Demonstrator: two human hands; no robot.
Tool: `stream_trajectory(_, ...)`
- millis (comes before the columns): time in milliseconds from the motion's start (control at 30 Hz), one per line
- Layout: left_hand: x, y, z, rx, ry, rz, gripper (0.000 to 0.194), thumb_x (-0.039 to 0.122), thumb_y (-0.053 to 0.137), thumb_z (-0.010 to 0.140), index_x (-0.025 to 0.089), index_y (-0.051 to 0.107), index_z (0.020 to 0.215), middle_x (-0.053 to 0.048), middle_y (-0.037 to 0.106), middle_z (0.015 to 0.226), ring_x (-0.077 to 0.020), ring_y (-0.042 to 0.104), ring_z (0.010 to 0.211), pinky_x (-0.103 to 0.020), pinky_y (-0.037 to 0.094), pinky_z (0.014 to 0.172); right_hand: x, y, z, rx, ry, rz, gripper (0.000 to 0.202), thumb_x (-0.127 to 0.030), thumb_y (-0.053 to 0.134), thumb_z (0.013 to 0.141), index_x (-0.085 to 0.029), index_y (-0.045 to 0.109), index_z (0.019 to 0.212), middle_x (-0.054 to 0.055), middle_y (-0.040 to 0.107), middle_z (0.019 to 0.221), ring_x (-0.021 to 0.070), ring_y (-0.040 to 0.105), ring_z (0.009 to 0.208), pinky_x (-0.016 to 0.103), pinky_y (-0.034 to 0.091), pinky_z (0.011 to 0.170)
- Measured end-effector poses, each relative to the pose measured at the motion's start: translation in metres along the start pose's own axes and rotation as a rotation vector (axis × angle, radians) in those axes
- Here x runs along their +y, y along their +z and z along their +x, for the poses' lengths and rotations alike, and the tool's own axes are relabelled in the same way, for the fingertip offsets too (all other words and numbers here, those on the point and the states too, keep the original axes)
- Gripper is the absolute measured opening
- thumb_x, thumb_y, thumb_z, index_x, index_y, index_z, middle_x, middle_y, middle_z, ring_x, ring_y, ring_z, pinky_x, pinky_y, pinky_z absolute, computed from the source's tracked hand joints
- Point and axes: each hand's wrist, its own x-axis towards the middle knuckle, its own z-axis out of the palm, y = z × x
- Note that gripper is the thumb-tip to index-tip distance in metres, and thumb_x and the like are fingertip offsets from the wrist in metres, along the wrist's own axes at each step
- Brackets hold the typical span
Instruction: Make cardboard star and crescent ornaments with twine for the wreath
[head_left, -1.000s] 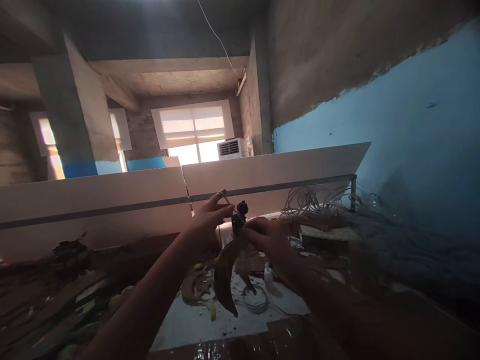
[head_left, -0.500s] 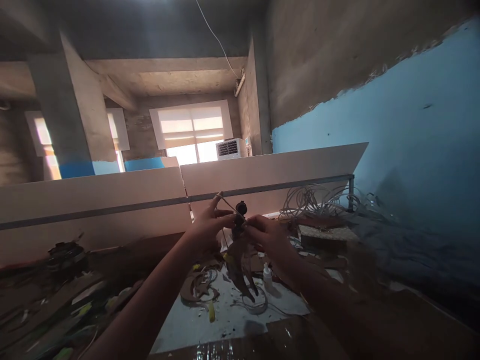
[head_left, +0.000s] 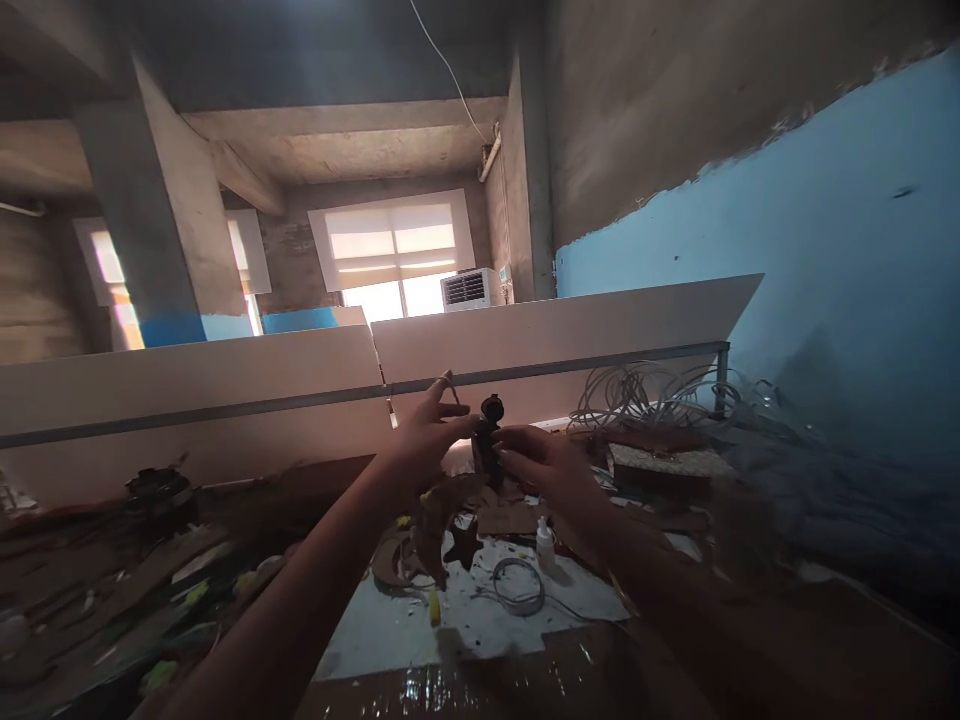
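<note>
My left hand (head_left: 431, 430) is raised over the table, with a thin cord (head_left: 454, 390) looped at its raised index finger. A brown crescent (head_left: 433, 525) and a star (head_left: 463, 543) hang below it. Beside it, my right hand (head_left: 536, 450) has its thumb and fingertips pinched together; what they hold is too small to make out. A dark bottle-like object (head_left: 489, 455) with an open round lid stands behind the fingertips. Under the hands, a white sheet (head_left: 375, 635) bears a coil of wire (head_left: 517, 587) and a small white bottle (head_left: 544, 545).
Clear tubing (head_left: 630, 395) lies coiled at the back right, near a patterned box (head_left: 671, 462). A dark object (head_left: 159, 495) sits at the left among scraps. White panels (head_left: 562, 325) with a metal rail run along the table's back.
The crescent and star have swung left and turned, so the star now shows face-on. The cord no longer stretches visibly between my hands. The view has shifted slightly.
</note>
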Motion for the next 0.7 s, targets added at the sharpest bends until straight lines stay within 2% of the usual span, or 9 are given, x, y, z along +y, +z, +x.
stream_trajectory(233, 0.012, 0.004, -0.007, 0.053, -0.008, 0.045, 0.088, 0.023, 0.074, 0.089, 0.015, 0.023, 0.160, -0.022, 0.065, 0.132, -0.0264, 0.068, 0.108, -0.039, 0.050, 0.095, -0.001, -0.001, -0.013, -0.004, 0.010, -0.055, 0.031, -0.037, 0.069, 0.085, -0.021, 0.072, 0.111, 0.009, 0.076, 0.111, 0.0259, 0.071, 0.105, 0.045, 0.057, 0.093)
stream_trajectory(367, 0.017, 0.007, -0.010, 0.051, -0.019, 0.032, 0.085, 0.022, 0.074, 0.089, 0.017, 0.027, 0.159, -0.020, 0.067, 0.130, -0.0255, 0.067, 0.110, -0.037, 0.049, 0.096, 0.007, -0.006, -0.016, -0.030, 0.015, -0.016, 0.031, -0.036, 0.070, 0.085, -0.022, 0.072, 0.113, 0.008, 0.076, 0.111, 0.0254, 0.072, 0.102, 0.043, 0.058, 0.091)
stream_trajectory(467, 0.020, 0.008, -0.010, 0.059, -0.017, 0.032, 0.086, 0.020, 0.071, 0.090, 0.014, 0.023, 0.161, -0.021, 0.066, 0.131, -0.0241, 0.068, 0.105, -0.037, 0.050, 0.095, 0.012, -0.007, -0.019, -0.050, 0.034, -0.025, 0.033, -0.035, 0.071, 0.086, -0.023, 0.071, 0.116, 0.008, 0.076, 0.111, 0.0253, 0.071, 0.102, 0.043, 0.057, 0.092)
stream_trajectory(600, 0.023, 0.007, -0.009, 0.073, 0.007, 0.030, 0.090, 0.017, 0.071, 0.089, 0.011, 0.018, 0.162, -0.021, 0.068, 0.124, -0.0221, 0.069, 0.097, -0.036, 0.052, 0.091, 0.014, 0.000, -0.030, -0.069, 0.067, -0.113, 0.037, -0.038, 0.072, 0.084, -0.023, 0.070, 0.118, 0.008, 0.075, 0.112, 0.0272, 0.070, 0.104, 0.045, 0.056, 0.092)
stream_trajectory(700, 0.026, 0.006, -0.012, 0.087, 0.008, 0.035, 0.091, 0.016, 0.071, 0.090, 0.010, 0.016, 0.162, -0.019, 0.071, 0.118, -0.0206, 0.069, 0.091, -0.036, 0.052, 0.088, 0.018, 0.011, -0.042, -0.052, 0.091, -0.228, 0.048, -0.042, 0.075, 0.082, -0.026, 0.067, 0.126, 0.010, 0.072, 0.118, 0.0302, 0.069, 0.105, 0.046, 0.056, 0.088)
